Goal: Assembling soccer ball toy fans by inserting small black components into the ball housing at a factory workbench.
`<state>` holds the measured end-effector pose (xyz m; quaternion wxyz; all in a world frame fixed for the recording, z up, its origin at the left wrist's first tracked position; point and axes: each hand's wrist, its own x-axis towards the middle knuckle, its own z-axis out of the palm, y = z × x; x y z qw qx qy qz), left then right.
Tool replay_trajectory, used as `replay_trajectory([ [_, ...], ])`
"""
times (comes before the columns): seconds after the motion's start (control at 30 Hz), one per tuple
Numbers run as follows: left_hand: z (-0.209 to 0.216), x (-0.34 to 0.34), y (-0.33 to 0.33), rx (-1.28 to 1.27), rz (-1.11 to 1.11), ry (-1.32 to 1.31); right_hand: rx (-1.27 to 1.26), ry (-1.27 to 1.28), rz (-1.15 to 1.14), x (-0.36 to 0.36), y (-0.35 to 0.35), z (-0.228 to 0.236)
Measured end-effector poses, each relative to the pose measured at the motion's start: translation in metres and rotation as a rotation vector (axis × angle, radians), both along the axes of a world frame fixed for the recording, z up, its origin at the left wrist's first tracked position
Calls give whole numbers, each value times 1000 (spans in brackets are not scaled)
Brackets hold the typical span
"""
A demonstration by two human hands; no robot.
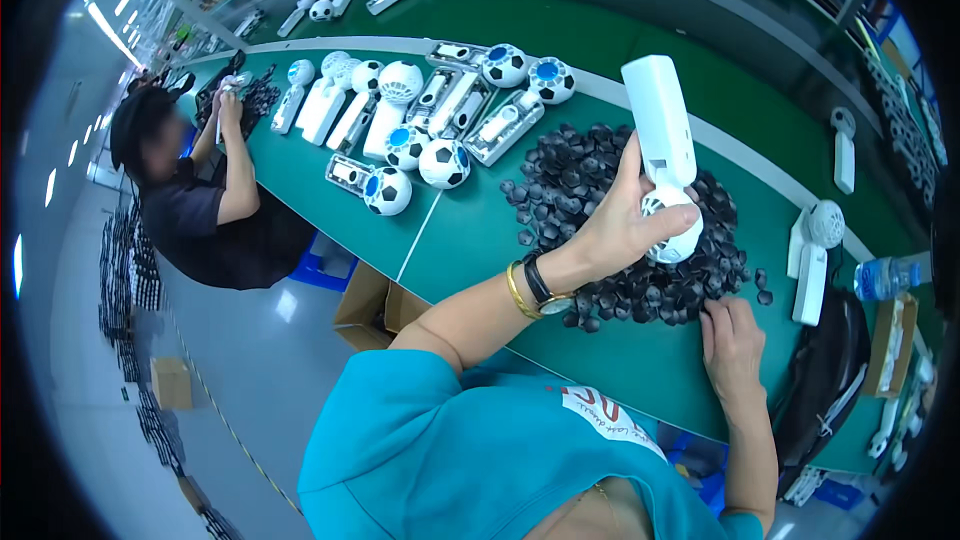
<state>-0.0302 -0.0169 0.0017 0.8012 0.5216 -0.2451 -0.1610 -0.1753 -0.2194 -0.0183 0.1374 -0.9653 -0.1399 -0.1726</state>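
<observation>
My left hand point(615, 230) grips a white handheld device point(662, 125) by its round, slotted ball head, thumb across the ball. The device's long white handle points up and away from me. Below it lies a heap of small black pentagon-shaped pieces point(570, 180), spread over the green table. At the near right edge of that heap is my right hand point(733, 345), resting low on the table. Its fingers are bent and drawn together; whatever is under the fingertips is hidden. A few loose black pieces point(763, 285) lie just beyond it.
Several ball-headed devices point(445, 162) with black-and-white patches lie at the left of the table point(470, 230). Two white ones point(812, 280) lie at right, near a water bottle point(885, 278) and black bag point(825, 380). A co-worker point(200, 180) sits at far left. Cardboard boxes point(365, 305) stand below.
</observation>
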Motion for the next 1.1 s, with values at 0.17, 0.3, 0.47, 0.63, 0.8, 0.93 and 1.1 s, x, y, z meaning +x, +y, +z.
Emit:
replay_trajectory([
  [0.17,13,-2,-4,-52,11,-30,-110,65,51,1,0,5],
  [0.3,18,3,-11,-42,7,-72,-211,58,97,4,-4,5],
  [0.47,17,3,-14,-8,21,-156,-351,127,144,1,-1,14],
  [0.63,23,4,-11,58,-134,-93,-449,209,165,1,2,20],
  [0.8,23,2,-13,2,-241,43,-445,214,175,4,-3,13],
  [0.93,25,2,-12,2,-247,70,-403,193,178,10,-5,14],
  [1.1,24,2,-13,-13,-241,98,-247,169,116,15,-4,10],
])
